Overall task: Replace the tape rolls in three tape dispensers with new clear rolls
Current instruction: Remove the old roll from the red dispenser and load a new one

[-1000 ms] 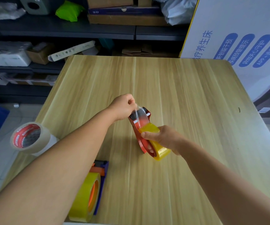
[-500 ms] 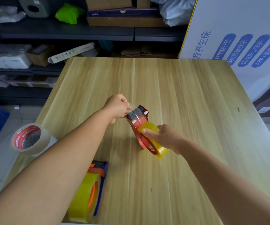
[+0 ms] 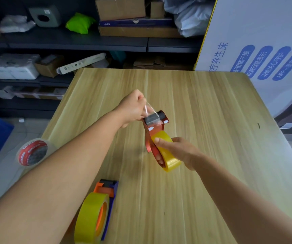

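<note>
- We are viewing a pale wood-grain table [image 3: 212, 106] from above, with both bare forearms reaching in over it.
- The right hand [image 3: 178, 152] is gripping the red plastic tape dispenser [image 3: 156, 127] at its rear end, fingers and thumb curling round the yellowish clear tape roll [image 3: 168, 152] mounted on it; the dispenser is being held just above the tabletop, its cutter end pointing away from the person.
- The left hand [image 3: 133, 108] is pinching the loose end of the clear tape strip [image 3: 149, 110], fingers closing together on it; the strip is running from the pinch down to the dispenser's grey roller, just beside and slightly beyond the right hand's grip.
- A second dispenser, blue and orange plastic [image 3: 106, 194], is lying near the table's near edge, carrying its own yellowish roll [image 3: 90, 217], well apart from both hands.
- A loose clear tape roll with a red printed core [image 3: 32, 152] is sitting at the table's left edge, partly behind the left forearm.
</note>
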A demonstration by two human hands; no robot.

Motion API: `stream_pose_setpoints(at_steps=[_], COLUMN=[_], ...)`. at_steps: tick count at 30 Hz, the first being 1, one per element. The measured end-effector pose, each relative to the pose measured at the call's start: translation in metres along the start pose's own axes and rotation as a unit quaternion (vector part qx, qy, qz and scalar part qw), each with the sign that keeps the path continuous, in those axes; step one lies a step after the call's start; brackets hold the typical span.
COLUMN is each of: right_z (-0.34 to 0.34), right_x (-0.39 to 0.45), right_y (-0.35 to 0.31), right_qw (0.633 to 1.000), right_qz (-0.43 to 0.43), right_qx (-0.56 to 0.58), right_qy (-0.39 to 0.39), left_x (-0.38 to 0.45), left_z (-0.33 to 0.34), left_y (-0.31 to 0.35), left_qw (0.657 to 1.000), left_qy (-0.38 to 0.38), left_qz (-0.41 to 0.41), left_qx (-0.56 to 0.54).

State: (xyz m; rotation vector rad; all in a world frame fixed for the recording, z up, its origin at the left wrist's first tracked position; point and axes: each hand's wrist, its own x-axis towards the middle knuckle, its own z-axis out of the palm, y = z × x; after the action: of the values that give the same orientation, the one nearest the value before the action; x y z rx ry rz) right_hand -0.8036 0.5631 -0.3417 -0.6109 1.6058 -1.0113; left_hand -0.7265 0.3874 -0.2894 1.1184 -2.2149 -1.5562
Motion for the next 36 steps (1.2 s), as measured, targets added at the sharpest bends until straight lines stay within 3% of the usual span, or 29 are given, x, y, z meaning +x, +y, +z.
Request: stream_pose_setpoints(at_steps=[6,13,20,25,31,36], right_z=[0.008,0.004,-0.002,-0.005,-0.005,-0.009], right_x=[0.01,0.005,0.003,0.003,-0.004,-0.005], right_y=[-0.008,-0.005,-0.025,-0.021,-0.033,-0.016], right_qw=[0.997,0.992,0.991,0.99,0.99,0.994], right_qz=[-0.013,-0.068,-0.111,-0.102,-0.129,-0.099], right_qx=[-0.002,-0.025,-0.032,-0.075,0.021,-0.017], right_qy=[0.08,0.099,0.069,0.068,0.058,0.048], left_x=[-0.007,-0.01,-0.018,-0.023,-0.026,-0.035], left_z=[0.003,-0.021,-0.033,-0.04,-0.041,-0.051], left_y=[0.028,0.064,0.093,0.114,0.125,0.141], left_qw=[0.979,0.947,0.924,0.925,0.933,0.92], left_qy=[0.028,0.074,0.12,0.158,0.145,0.162], left_qz=[0.148,0.263,0.315,0.328,0.319,0.35], left_qx=[0.137,0.171,0.183,0.109,0.082,0.064])
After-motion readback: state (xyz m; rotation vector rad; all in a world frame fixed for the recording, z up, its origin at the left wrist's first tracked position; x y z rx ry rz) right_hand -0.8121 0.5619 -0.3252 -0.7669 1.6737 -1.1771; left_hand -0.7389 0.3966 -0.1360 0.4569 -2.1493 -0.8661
